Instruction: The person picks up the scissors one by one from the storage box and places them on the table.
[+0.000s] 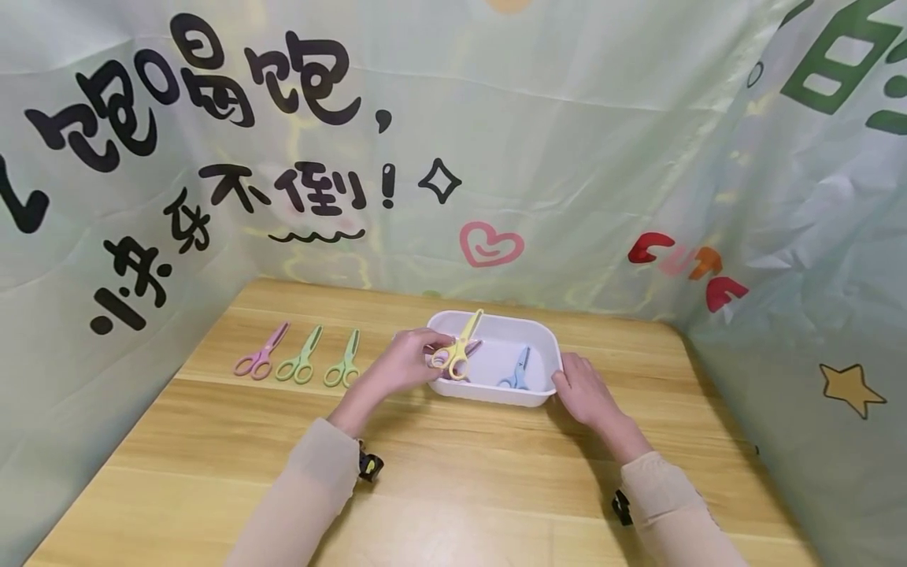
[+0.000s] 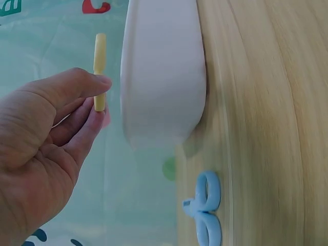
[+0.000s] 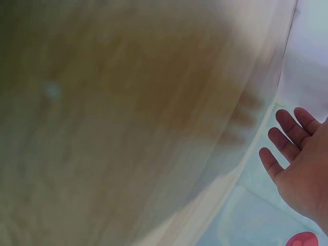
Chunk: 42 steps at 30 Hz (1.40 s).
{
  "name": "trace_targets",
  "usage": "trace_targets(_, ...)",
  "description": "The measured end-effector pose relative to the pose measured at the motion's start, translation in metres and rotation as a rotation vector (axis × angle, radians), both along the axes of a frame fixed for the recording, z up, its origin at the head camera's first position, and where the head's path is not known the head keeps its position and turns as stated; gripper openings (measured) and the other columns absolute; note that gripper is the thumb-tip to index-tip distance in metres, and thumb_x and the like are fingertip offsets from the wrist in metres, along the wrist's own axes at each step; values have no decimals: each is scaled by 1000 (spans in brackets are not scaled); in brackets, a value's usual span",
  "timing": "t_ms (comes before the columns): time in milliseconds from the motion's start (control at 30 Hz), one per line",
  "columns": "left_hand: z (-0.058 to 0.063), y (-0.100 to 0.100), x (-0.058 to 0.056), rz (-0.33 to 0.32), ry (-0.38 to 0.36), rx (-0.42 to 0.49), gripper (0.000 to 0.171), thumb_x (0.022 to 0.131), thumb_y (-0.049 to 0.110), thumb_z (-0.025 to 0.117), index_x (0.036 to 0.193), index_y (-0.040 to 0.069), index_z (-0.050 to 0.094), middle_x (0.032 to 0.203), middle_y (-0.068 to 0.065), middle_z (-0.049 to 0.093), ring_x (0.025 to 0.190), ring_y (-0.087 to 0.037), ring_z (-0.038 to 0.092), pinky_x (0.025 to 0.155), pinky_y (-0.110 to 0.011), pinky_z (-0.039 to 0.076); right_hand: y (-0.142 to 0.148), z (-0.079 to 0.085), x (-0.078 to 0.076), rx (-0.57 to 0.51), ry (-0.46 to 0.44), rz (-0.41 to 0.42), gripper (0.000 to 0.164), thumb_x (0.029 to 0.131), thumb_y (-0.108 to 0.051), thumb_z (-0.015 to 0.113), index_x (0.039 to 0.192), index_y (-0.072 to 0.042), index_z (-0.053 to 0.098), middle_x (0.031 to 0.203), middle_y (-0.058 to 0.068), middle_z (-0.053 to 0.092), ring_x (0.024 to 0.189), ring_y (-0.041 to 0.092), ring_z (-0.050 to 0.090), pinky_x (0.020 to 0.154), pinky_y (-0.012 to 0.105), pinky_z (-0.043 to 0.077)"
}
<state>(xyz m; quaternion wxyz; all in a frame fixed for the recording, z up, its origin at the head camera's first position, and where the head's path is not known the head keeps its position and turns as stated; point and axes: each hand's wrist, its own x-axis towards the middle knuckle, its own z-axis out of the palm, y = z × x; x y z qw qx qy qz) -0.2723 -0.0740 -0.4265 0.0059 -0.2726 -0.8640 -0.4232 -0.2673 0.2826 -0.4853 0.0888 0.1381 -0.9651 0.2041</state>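
Observation:
My left hand pinches yellow scissors by the handle loops, blades pointing up, over the left end of a white plastic bin. In the left wrist view, thumb and fingers grip the scissors' yellow handle edge-on beside the bin's wall. Inside the bin lie blue scissors and purplish scissors, the latter partly covered by the yellow pair. My right hand is at the bin's right end, thumb by the rim; the right wrist view shows its fingers extended and spread.
To the left on the wooden table lie pink scissors, green scissors and another green pair. Other blue scissors lie near the bin's left end, hidden in the head view. Printed cloth encloses the back and sides.

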Motion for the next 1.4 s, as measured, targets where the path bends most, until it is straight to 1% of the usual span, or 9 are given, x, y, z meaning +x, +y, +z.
trace_targets(233,3,-14,10,36,14,4,55,78,-9,79,131,-5,66,128,-19,69,113,-34,69,99,-40,57,1,0,0,-1,-7,-3,37,102,-17,39,123,8,57,120,23,60,112,43,52,92,61,45)
trace_targets(400,3,-22,19,54,45,-8,55,77,-8,82,130,-5,67,127,-19,69,111,-33,70,99,-39,57,1,0,1,0,-5,1,36,102,-16,39,121,8,57,118,23,60,110,43,53,91,60,46)
trace_targets(500,3,-27,24,58,54,-11,55,77,-8,82,130,-5,67,127,-20,69,111,-33,69,99,-40,57,1,1,1,-4,-3,1,37,102,-17,39,122,8,57,119,23,61,110,43,53,91,61,46)
trace_targets(733,1,-38,38,98,3,-9,57,77,-9,81,132,-4,66,128,-17,69,113,-35,68,99,-45,58,0,2,1,-8,-3,7,38,102,-17,39,123,8,57,121,25,60,111,44,52,91,61,46)
trace_targets(867,-1,-46,47,136,4,-5,59,75,-10,81,132,-2,67,125,-17,70,113,-38,68,98,-48,57,0,3,0,-6,1,6,36,102,-16,40,122,8,57,119,25,60,111,44,52,91,61,45)
trace_targets(967,-3,-52,54,160,11,-8,60,74,-10,80,131,-2,67,124,-17,70,112,-38,68,98,-48,57,-1,4,1,-5,-1,7,35,102,-16,40,120,8,57,118,24,61,109,43,53,90,61,46)
trace_targets(1133,-10,-62,64,180,0,-8,57,75,-10,80,130,-4,67,126,-18,69,112,-37,68,99,-47,57,-2,5,2,-8,7,8,35,101,-16,40,120,8,57,117,23,61,108,42,53,89,60,46)
trace_targets(1233,-13,-68,71,193,-13,-9,56,75,-10,80,130,-3,67,126,-17,69,112,-35,68,99,-47,57,-3,5,2,-11,15,13,35,101,-16,41,120,8,58,117,24,61,108,43,54,88,61,46)
trace_targets(1400,-17,-77,80,195,-37,-10,56,75,-11,80,130,-5,67,126,-19,69,111,-35,69,99,-47,57,-1,4,1,-10,-9,9,37,102,-17,39,123,8,57,119,24,60,110,43,52,90,61,45)
